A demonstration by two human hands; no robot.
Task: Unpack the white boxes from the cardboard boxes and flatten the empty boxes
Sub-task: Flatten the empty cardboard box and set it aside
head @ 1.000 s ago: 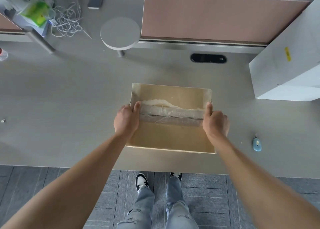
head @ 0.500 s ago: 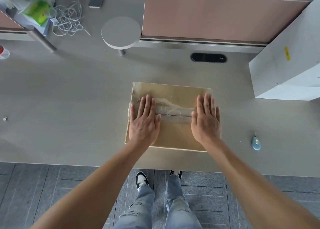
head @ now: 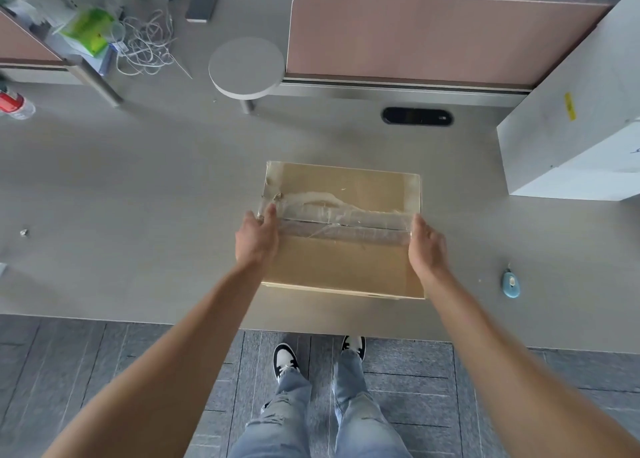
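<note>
Head view, cardboard box (head: 341, 229): lies at mid-frame on the grey desk (head: 138, 187), closed, its top seam under clear tape (torn and wrinkled).
Left hand (head: 257, 239): grips the box's left edge, thumb on top by the tape, fingers curled down the side.
Right hand (head: 426, 244): grips the right edge likewise, thumb on the top.
White box (head: 575, 125): right edge of frame, apart from the hands.

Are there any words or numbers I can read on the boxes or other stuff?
None can be read.
Yellow sticker on the white box: print too blurred.
Green packet: too blurred.
Bottle with a red label: too small.
Cardboard box: only tape, no print showing.
</note>
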